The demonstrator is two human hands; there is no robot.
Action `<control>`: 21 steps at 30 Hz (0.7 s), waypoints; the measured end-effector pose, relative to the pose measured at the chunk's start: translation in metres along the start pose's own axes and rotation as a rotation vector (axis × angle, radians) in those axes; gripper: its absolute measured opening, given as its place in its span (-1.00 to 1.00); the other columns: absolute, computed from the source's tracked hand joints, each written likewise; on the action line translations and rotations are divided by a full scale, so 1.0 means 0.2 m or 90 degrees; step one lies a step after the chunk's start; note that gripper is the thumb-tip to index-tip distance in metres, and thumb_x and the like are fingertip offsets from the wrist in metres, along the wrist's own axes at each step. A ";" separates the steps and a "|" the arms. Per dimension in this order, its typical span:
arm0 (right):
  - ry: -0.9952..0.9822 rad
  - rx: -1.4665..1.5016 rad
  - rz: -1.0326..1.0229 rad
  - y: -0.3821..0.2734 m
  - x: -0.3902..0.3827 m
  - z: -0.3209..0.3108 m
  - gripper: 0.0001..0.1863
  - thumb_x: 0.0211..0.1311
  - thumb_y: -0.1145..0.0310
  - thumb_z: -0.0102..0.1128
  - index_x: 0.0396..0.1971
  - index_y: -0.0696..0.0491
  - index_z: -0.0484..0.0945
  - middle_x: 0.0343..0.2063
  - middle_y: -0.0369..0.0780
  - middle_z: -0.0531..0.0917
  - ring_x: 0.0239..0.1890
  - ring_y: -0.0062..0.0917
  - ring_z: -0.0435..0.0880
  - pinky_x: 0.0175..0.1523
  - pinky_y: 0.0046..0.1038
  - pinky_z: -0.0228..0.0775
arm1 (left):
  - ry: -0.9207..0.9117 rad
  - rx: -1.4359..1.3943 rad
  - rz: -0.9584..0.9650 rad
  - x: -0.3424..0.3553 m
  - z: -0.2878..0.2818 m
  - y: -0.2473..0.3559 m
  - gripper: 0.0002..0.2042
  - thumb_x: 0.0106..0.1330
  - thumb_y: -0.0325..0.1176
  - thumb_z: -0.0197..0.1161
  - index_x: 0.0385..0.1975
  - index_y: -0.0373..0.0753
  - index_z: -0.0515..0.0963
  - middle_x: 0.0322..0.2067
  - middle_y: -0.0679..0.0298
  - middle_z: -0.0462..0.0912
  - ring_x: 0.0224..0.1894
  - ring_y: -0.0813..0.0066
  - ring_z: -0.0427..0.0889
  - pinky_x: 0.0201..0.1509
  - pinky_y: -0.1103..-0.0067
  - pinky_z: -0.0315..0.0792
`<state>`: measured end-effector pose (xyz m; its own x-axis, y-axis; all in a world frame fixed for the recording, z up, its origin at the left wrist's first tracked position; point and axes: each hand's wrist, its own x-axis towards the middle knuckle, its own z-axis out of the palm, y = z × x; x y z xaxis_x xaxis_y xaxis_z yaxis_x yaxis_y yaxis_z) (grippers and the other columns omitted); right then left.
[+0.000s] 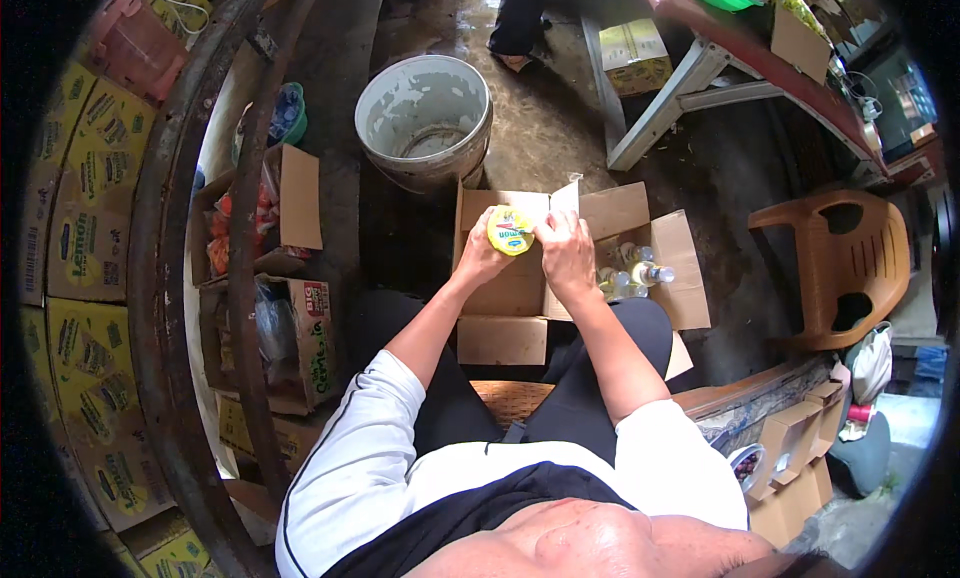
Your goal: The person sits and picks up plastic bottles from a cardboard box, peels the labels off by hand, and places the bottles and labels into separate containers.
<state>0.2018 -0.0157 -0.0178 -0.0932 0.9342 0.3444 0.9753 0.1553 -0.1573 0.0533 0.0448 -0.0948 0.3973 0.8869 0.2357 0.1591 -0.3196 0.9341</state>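
Note:
My left hand (484,250) is wrapped round a yellow, round-faced object with green print (510,230), held up above an open cardboard box (500,286). Whether it is a roll of labels or a container, I cannot tell. My right hand (567,253) meets its right edge with bent, closed fingers; what they pinch is hidden. Right of that hand, several clear glass bottles with pale caps (640,270) are grouped in a carton (685,298) whose flaps stand open.
A worn white bucket (425,103) stands beyond the boxes. Left are a metal rack (240,308), a carton of orange packs (300,193) and stacked yellow cartons (85,238). Right are a brown plastic chair (850,258) and a red-topped table (760,68). A person's leg (520,18) shows far off.

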 end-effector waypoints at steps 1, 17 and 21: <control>0.006 -0.022 0.004 0.02 0.00 -0.01 -0.86 0.07 0.43 0.09 -0.39 0.04 0.61 -0.31 -0.21 0.55 -0.12 -0.31 0.49 -0.04 -0.31 0.38 | -0.011 -0.013 -0.008 0.00 0.00 0.02 -0.54 -0.05 -0.46 0.47 -0.11 -0.30 0.45 -0.19 0.19 0.56 -0.12 0.30 0.60 -0.01 0.51 0.48; 0.053 0.160 0.143 -0.02 0.01 -0.17 -0.91 0.08 0.43 0.24 -0.40 0.08 0.61 -0.36 -0.15 0.54 -0.25 -0.26 0.52 -0.14 -0.25 0.41 | -0.018 -0.072 0.009 -0.01 0.07 -0.04 -0.49 -0.05 -0.50 0.38 -0.04 -0.30 0.39 -0.12 0.09 0.42 0.03 0.06 0.40 0.15 0.36 0.32; 0.059 0.144 0.135 -0.04 0.00 -0.14 -0.92 0.07 0.44 0.23 -0.43 0.11 0.62 -0.38 -0.15 0.54 -0.24 -0.26 0.53 -0.15 -0.26 0.41 | -0.005 -0.051 0.012 -0.03 0.08 -0.08 -0.47 -0.08 -0.49 0.43 -0.05 -0.29 0.37 -0.13 0.08 0.41 0.00 0.08 0.42 0.12 0.35 0.34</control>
<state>0.2002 -0.0255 0.0089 0.1367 0.9217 0.3631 0.9008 0.0368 -0.4326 0.0640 0.0393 -0.1146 0.4064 0.8783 0.2518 0.0789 -0.3083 0.9480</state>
